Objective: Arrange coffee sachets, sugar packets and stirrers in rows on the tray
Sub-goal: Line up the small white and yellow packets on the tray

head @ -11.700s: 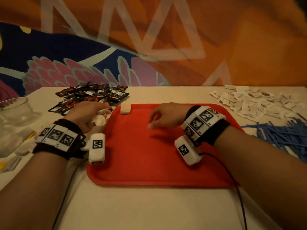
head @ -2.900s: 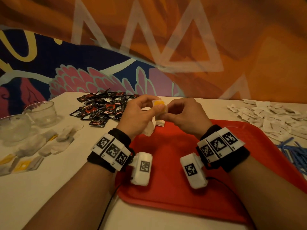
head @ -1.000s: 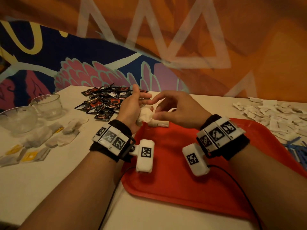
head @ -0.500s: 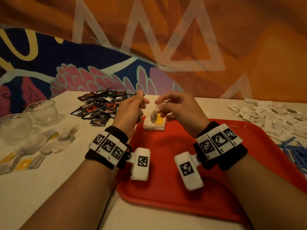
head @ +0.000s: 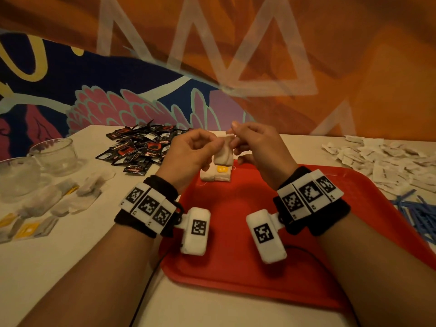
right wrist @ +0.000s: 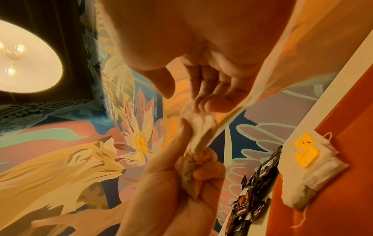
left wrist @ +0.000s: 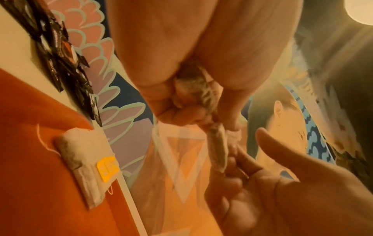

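Both hands hold one white tea bag (head: 223, 155) in the air over the far left corner of the red tray (head: 236, 208). My left hand (head: 213, 143) grips its lower part, the fingers curled round it, as the left wrist view shows on the tea bag (left wrist: 201, 89). My right hand (head: 234, 140) pinches its top edge; in the right wrist view the thumb stands a little apart from the tea bag (right wrist: 199, 127). Below them, folded tea bags with a yellow tag (head: 215, 175) lie on the tray.
Black coffee sachets (head: 141, 149) are heaped at the far left. White sugar packets (head: 382, 159) are piled at the far right, with blue stirrers (head: 420, 213) in front of them. Two glass bowls (head: 55, 154) and loose tea bags (head: 59, 201) sit at the left.
Over the last second the hands drew together and lifted the bag slightly; my right hand now pinches its top edge. A yellow-tagged bag now lies on the tray's corner.
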Demonstrator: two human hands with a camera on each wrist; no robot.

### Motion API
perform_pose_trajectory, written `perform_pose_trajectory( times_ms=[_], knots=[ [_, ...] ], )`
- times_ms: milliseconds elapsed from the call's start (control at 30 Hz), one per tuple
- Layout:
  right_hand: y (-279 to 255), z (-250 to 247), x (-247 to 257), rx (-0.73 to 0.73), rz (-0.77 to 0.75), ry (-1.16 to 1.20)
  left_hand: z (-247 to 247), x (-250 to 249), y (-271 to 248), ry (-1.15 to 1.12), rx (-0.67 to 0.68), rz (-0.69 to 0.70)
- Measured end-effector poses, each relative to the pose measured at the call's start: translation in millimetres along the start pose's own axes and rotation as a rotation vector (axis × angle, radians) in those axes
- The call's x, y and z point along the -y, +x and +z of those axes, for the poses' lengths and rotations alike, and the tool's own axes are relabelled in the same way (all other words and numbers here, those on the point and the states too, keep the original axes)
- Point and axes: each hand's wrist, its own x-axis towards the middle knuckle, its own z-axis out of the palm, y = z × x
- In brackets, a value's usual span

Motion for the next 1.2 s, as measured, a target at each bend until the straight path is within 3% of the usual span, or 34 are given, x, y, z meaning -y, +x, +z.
perform_pose_trajectory(
  times_ms=[167, 367, 500, 633, 867, 1033, 1200],
  knots=[
    [-1, -2, -11, 0.096, -0.064, -0.311, -3, -2, 0, -0.096, -0.039, -0.061],
    [-4, 0, -12, 0.107, -0.083, -0.394, -3, -2, 0, -0.128, -0.022, -0.053],
    [-4, 2, -14, 0.114, -0.069, -0.443, -1, 0, 2, 0.010, -0.139, 0.047],
    [-3, 10, -16, 0.107, -0.042, -0.406, -5, 4, 5, 0.024, -0.207, 0.038],
    [22, 26, -33, 0.186, 0.205, -0.584, -25, 7, 15, -0.101, -0.454, -0.117],
    [34, 34, -48, 0.243, 0.408, -0.700, -35, 9, 16, -0.158, -0.491, -0.196],
    [42, 43, -53, 0.244, 0.491, -0.736, -37, 10, 17, -0.191, -0.480, -0.199]
  ],
)
